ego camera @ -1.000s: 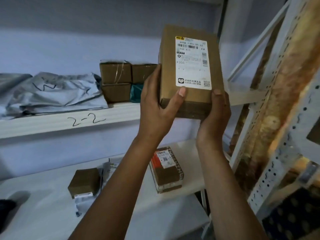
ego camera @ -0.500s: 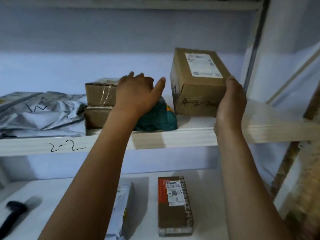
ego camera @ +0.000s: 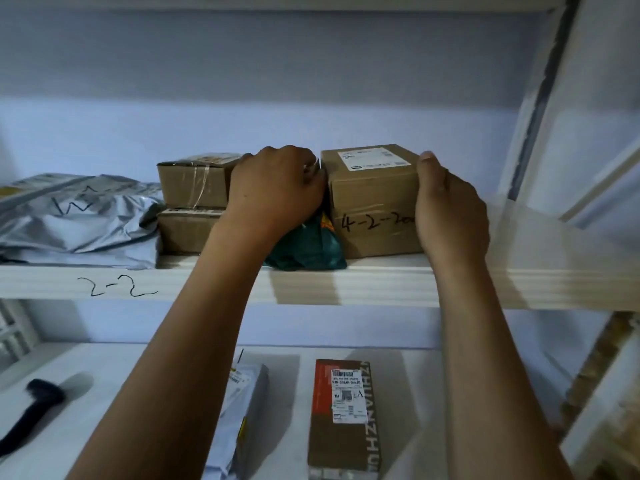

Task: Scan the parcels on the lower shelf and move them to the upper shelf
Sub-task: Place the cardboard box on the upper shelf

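1. We judge the step in hand to be the placing. A brown box (ego camera: 372, 202) marked "4-2-20…" sits on the upper shelf (ego camera: 381, 282) near its front edge, label up, just beside a green pouch (ego camera: 308, 244) and two stacked boxes (ego camera: 194, 185).
2. Our right hand (ego camera: 450, 216) lies flat against the box's right side. Its fingers are fairly straight and it presses rather than clasps.
3. Our left hand (ego camera: 277, 192) is at the box's top left corner, above the pouch. Its fingers curl down into the gap between the box and the stacked pair. They are hidden there, so we cannot tell whether they hold the box.
4. On the lower shelf (ego camera: 104, 375) an orange-and-brown parcel (ego camera: 343, 417) and a grey mailer (ego camera: 246, 403) lie waiting, the mailer partly under our left forearm. The black scanner (ego camera: 31, 410) lies well to the left.
5. The next move, as we read it, is to let go of the box once it sits square. Then we reach down for the scanner and scan one of the two remaining parcels, whose labels face up.
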The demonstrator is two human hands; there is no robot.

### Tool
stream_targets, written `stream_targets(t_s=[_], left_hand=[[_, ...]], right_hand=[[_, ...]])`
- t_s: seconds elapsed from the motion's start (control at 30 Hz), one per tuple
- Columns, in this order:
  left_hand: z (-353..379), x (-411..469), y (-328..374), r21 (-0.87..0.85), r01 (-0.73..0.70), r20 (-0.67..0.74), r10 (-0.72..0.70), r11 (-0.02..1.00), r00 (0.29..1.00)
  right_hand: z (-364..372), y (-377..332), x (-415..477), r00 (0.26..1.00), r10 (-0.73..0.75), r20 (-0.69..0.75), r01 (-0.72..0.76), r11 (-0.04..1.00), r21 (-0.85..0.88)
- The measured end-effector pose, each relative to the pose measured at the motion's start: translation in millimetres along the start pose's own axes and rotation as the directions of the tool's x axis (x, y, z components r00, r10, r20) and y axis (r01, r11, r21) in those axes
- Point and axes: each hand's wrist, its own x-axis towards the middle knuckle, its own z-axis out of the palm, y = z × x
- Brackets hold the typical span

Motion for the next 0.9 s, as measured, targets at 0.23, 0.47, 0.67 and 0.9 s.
stream_targets(t_s=[0.23,0.47,0.67,0.9], left_hand=[[-1.3,-3.2,5.2,-0.049,0.001,-0.02,-0.002,0.999,1.0],[-6.9,-6.4,-10.1,-0.144,-0.058,-0.127,0.04,0.988,0.991],[-2.6,-16.4,-17.8,-0.098,-0.162,-0.141,0.147,0.982,0.979],[5.1,-37.2,-18.8,-0.21,-0.303,-0.438,0.187,0.929,0.879]], right_hand=[[6.8,-1.8,-4.1,0.999,0.038,-0.022,-0.038,0.999,-0.012],[18.7,-3.7,-17.1,0.983,0.114,-0.143,-0.093,0.985,0.145],[41.9,-6.4,-32.9,0.958,0.04,-0.285,0.005,0.988,0.154],[56.4,3.2,-64.1,0.926,-0.049,-0.375,0.031,0.998,-0.055]])
